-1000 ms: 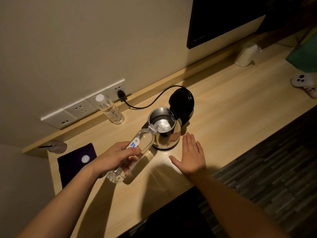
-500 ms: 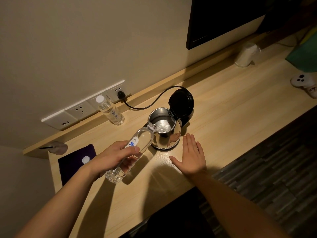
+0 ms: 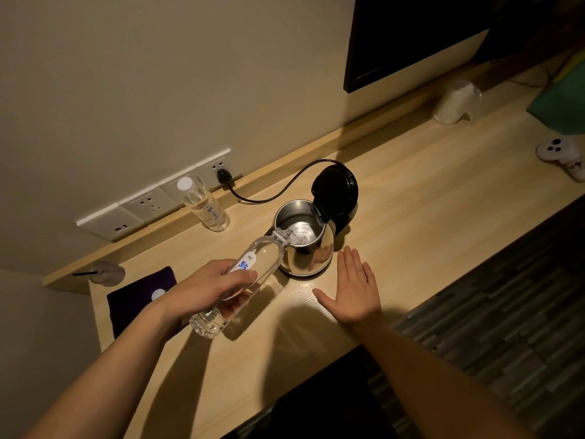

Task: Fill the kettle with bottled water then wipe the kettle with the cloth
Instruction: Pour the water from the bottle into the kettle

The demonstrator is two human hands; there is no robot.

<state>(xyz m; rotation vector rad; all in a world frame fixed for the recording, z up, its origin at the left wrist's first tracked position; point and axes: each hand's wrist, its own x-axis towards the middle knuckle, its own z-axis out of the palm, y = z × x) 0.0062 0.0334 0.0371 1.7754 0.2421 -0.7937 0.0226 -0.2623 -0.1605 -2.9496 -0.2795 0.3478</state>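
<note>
A steel kettle stands on the wooden desk with its black lid flipped up. My left hand grips a clear water bottle, tilted with its open mouth over the kettle's rim, and water runs into the kettle. My right hand lies flat on the desk just right of the kettle, fingers spread, holding nothing. A dark purple cloth lies at the desk's left end with a white bottle cap on it.
A second capped bottle stands by the wall sockets. The kettle's black cord runs to a plug there. A wrapped cup and a white controller sit at the far right. A dark screen hangs above.
The bottle's base has risen a little, tipping it more steeply toward the kettle. My right hand has stayed flat on the desk.
</note>
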